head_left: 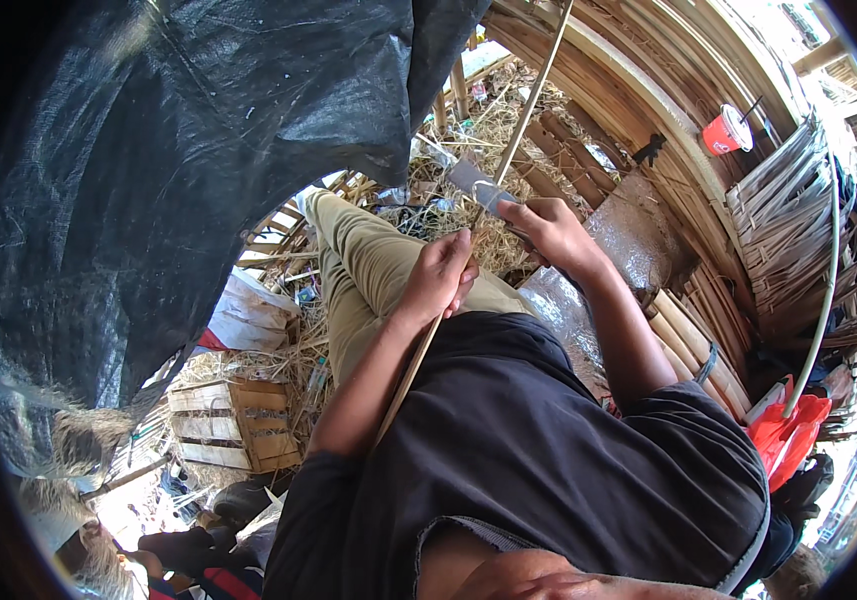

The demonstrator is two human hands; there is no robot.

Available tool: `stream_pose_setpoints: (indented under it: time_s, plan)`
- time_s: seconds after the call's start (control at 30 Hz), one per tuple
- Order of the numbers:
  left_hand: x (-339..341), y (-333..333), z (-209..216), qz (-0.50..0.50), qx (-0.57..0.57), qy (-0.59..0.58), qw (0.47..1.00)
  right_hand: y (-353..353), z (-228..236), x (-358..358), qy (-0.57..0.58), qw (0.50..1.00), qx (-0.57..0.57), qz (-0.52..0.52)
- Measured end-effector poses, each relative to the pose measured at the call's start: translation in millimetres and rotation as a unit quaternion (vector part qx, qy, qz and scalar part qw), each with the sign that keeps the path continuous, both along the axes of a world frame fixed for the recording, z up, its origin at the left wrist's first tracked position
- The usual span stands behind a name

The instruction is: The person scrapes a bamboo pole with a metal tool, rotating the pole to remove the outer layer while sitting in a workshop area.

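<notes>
My left hand (438, 275) is closed round a long, thin bamboo strip (406, 385) in front of my waist. The strip slants from beside my left forearm up past my right hand to the top of the view. Closed too, my right hand (548, 232) grips a knife with a broad grey blade (470, 182). The blade lies against or across the strip just beyond my left hand; exact contact cannot be made out. A pale thin curl shows at the blade. The knife's handle is mostly hidden in my fingers.
A black tarp (198, 180) hangs at the left. A wooden crate (233, 425) stands on straw-littered ground. Stacked wooden slats (638, 60) line the far right, with a red cup (726, 132) on them. Bundled bamboo pieces (693, 345) and a red plastic bag (790, 435) are by my right arm.
</notes>
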State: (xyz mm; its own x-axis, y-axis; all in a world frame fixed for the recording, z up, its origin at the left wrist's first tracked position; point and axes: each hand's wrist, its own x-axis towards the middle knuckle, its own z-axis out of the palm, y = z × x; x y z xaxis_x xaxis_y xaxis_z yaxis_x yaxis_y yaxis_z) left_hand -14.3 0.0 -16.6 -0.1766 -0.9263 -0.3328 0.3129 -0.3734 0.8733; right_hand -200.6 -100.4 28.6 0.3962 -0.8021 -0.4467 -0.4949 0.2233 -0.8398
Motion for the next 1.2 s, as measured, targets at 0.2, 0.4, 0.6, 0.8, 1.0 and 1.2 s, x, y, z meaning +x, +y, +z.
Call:
stream_pose_setpoints:
  time_s: [0.2,0.4,0.6,0.8,1.0,1.2]
  plan:
    - [0,0,4,-0.002,0.01,-0.021,1.0,3,6,21,0.141,0.986,-0.082,0.013]
    - [2,1,10,0.012,0.016,-0.005,1.0,7,1,27,0.075,0.996,0.037,-0.008]
    - [3,2,13,0.013,0.018,0.002,1.0,8,3,27,-0.022,0.973,0.228,-0.01]
    - [9,-1,-3,0.003,-0.005,-0.015,1.0,2,-10,7,-0.236,0.878,0.406,0.097]
    - [12,0,-6,0.004,0.025,0.114,0.993,-18,-16,-13,-0.344,0.865,0.355,0.081]
    - [14,0,-3,-0.018,0.051,0.127,0.99,-36,-23,-21,-0.399,0.79,0.434,-0.168]
